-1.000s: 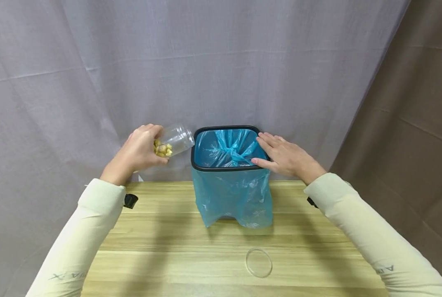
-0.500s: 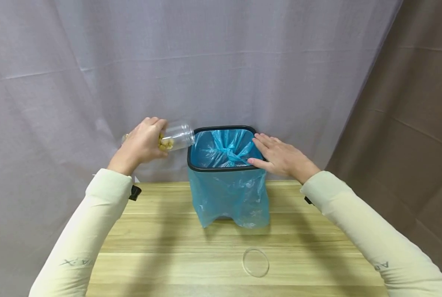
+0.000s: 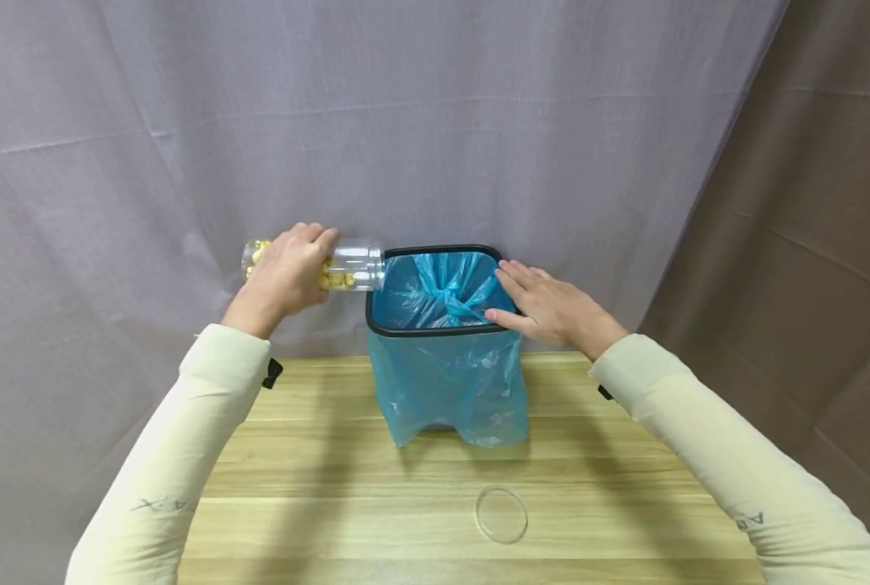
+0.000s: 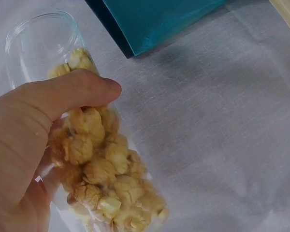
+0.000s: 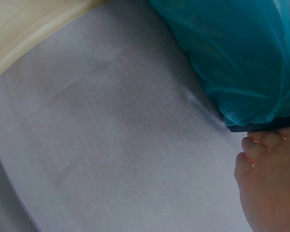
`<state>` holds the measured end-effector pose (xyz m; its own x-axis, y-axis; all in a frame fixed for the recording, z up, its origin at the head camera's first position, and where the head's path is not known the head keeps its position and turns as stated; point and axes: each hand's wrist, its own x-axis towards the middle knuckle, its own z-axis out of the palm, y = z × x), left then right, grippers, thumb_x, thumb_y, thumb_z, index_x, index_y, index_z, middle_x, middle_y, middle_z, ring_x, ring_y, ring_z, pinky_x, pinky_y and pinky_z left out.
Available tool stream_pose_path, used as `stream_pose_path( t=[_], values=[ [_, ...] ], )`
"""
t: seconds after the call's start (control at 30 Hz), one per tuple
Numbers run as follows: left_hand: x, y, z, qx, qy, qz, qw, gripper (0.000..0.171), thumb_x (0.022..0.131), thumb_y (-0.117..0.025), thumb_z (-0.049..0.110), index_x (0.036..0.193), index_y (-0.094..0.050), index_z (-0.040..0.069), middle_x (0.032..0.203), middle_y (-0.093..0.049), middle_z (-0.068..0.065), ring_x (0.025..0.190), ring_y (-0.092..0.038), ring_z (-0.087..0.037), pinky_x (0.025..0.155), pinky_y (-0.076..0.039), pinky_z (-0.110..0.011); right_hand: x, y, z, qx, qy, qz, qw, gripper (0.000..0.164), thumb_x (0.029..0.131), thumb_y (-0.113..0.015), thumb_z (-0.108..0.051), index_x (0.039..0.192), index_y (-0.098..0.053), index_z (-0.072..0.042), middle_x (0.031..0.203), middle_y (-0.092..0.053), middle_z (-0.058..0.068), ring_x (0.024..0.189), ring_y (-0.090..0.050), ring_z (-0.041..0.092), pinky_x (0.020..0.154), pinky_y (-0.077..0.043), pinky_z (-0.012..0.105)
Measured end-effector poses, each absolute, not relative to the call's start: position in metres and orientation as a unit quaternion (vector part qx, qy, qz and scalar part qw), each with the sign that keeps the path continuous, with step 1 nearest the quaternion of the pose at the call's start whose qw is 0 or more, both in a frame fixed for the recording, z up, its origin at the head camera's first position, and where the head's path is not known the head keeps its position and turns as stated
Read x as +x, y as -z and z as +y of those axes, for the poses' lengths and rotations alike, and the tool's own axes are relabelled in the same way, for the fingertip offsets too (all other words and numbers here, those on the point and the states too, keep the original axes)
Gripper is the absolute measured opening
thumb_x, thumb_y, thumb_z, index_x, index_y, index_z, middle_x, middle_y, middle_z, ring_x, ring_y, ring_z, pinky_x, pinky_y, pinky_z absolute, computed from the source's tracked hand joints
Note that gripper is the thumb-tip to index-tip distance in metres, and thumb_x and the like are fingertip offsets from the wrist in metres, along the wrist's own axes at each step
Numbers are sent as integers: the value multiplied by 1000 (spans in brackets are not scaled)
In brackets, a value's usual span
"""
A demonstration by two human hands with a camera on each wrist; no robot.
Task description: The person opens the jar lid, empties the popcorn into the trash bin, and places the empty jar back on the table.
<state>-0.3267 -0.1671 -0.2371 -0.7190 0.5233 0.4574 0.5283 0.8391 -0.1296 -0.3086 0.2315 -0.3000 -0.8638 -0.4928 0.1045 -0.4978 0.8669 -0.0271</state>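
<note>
My left hand [image 3: 284,272] grips a clear jar [image 3: 361,258] round its middle. The jar lies on its side in the air, its open mouth at the left edge of the bin. Caramel-coloured popcorn [image 4: 89,171] fills much of the jar's lower part in the left wrist view, with the thumb across the wall. A bin with a black rim [image 3: 435,332] stands lined with a blue plastic bag [image 3: 449,382]. On the bin's right rim rests my right hand [image 3: 555,307], its fingers extended and the thumb over the front corner. The palm side is partly cut off in the right wrist view.
A thin clear ring [image 3: 501,515] lies on the wooden table [image 3: 405,561] in front of the bin. Behind the table hangs a grey curtain [image 3: 435,122], and a brown curtain [image 3: 829,268] hangs at the right.
My left hand has moved up and slightly right, turning the jar from a slant to level, with its base now showing behind the hand. The right hand stays on the rim.
</note>
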Motion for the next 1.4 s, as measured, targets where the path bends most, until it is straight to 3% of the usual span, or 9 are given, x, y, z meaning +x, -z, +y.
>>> stream_pose_path(
  t=[0.33, 0.8, 1.2, 1.4],
  values=[
    [-329, 236, -157, -307, -65, -908, 277, 70, 65, -94, 1, 127, -60, -2, 118, -70, -20, 109, -65, -39, 104, -55, -50, -309, 301, 232, 254, -35, -966, 47, 87, 108, -40, -61, 168, -17, -1, 177, -12, 20, 165, -13, 39, 135, -14, 55],
    [-329, 237, -143, -343, -117, -873, 325, 56, 76, -81, -7, 127, -60, -2, 118, -70, -20, 109, -65, -38, 106, -55, -48, -309, 301, 229, 256, -29, -965, 46, 89, 108, -37, -63, 168, -16, -1, 177, -14, 20, 165, -14, 39, 135, -14, 55],
    [-332, 240, -136, -375, -142, -839, 369, 52, 85, -79, -7, 135, -63, -1, 126, -71, -18, 115, -67, -36, 111, -54, -46, -308, 302, 229, 257, -31, -965, 53, 88, 108, -38, -62, 167, -18, 0, 177, -15, 21, 164, -15, 40, 135, -15, 56],
    [-334, 240, -132, -392, -155, -824, 379, 47, 92, -69, -10, 137, -64, 1, 128, -72, -17, 119, -67, -35, 113, -53, -46, -308, 302, 229, 256, -30, -965, 54, 88, 108, -39, -61, 167, -19, 0, 177, -15, 21, 164, -16, 40, 135, -16, 56]
  ],
)
